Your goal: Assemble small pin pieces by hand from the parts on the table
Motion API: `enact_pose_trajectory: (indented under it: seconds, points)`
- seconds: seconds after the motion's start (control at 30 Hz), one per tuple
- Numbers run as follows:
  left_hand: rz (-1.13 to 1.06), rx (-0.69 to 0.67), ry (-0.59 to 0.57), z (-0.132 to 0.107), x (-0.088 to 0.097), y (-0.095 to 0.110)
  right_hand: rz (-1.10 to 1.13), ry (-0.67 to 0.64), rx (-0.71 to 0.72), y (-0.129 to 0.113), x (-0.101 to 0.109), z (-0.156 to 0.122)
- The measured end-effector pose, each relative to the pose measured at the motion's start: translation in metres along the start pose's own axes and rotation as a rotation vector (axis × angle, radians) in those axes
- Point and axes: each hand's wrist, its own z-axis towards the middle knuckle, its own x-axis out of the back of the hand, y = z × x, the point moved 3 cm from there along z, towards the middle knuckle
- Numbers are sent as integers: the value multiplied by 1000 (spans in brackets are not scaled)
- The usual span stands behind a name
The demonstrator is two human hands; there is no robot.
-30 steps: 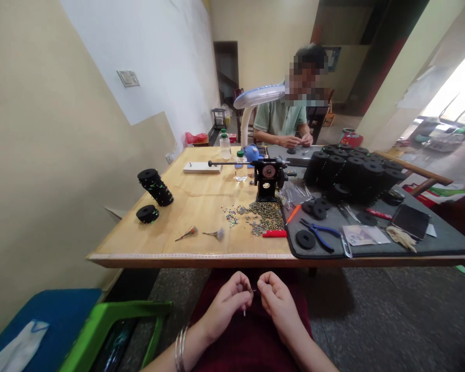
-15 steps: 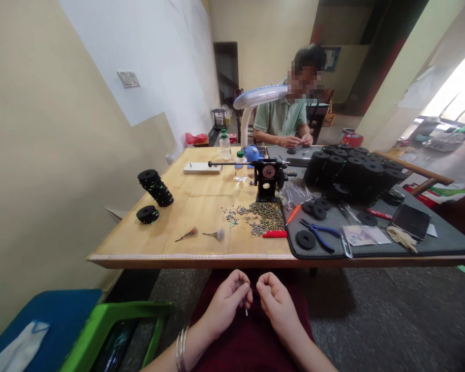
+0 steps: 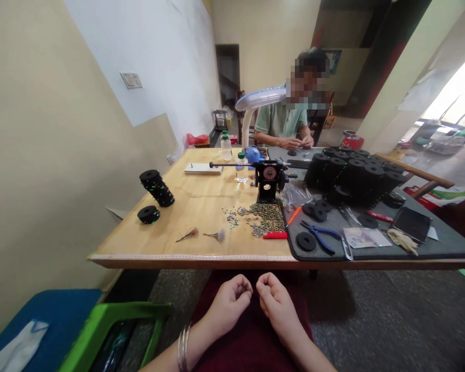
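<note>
My left hand [image 3: 231, 305] is held over my dark red lap, fingers curled and thumb pressed to the fingertips. Whatever it pinches is too small or hidden to name. Close beside it, a narrow gap away, my right hand [image 3: 276, 302] is closed in a pinch too, its contents also hidden. Both hands are just short of the table's front edge. Nearest on the wooden table [image 3: 139, 248] lie two small bundles of fine strands, one orange-tipped [image 3: 188, 234] and one pale [image 3: 216, 235]. To their right is a red lighter [image 3: 275, 235] beside a pile of small metallic pieces [image 3: 269, 217].
A black winding device [image 3: 267, 181] with a long rod stands mid-table. The grey mat [image 3: 356, 250] bears blue pliers [image 3: 325, 236], black foam spools [image 3: 306, 241] and stacked spools [image 3: 337, 173]. A person [image 3: 282, 126] sits opposite behind a lamp [image 3: 259, 98]. A green stool [image 3: 112, 320] is at left.
A thin white stick that poked out below my left fingers no longer shows. My left fingers have shifted slightly, while the right hand stays nearly still. The view has moved a little.
</note>
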Motion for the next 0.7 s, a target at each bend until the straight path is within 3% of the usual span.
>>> enact_pose_trajectory:
  seconds: [0.23, 0.43, 0.57, 0.7]
  points:
    - [119, -41, 16, -3, 2, 12, -73, -45, 25, -2, -1, 1]
    - [112, -95, 119, -3, 13, 17, -143, -131, -62, -7, -4, -1]
    - [98, -113, 99, -3, 13, 16, -212, -92, -14, -9, -5, -2]
    - [94, -125, 160, -2, 14, 17, -184, -40, 2, -10, -5, -4]
